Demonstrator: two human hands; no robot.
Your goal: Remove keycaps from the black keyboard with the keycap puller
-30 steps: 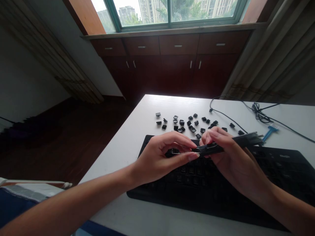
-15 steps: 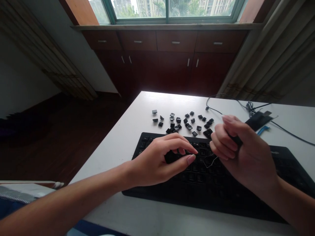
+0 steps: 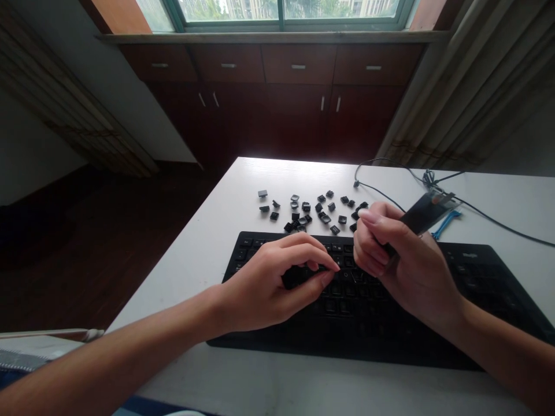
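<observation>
A black keyboard [image 3: 277, 341] lies on the white table, with several of its keycaps off. In my right hand [image 3: 407, 260], the fingers are wrapped round a black keycap puller [image 3: 427, 212]. Its thin wire end points down toward the keys, and part of the handle is hidden in the fist. Over the left half of the keyboard is my left hand [image 3: 273, 277]. Its thumb and forefinger are pressed together just above the keys; whatever may be between them is too small to see. Loose black keycaps [image 3: 325, 219] are scattered behind the keyboard.
A blue plastic tool [image 3: 446, 224] lies behind the keyboard, beyond my right hand. A black cable [image 3: 498, 222] runs across the back right of the white table [image 3: 195, 231]. Cabinets [image 3: 299, 110] stand under the window beyond.
The thumb and forefinger of my left hand have closed together from a small gap. My right hand with the keycap puller has tilted and come nearer the keys. The whole view has shifted slightly.
</observation>
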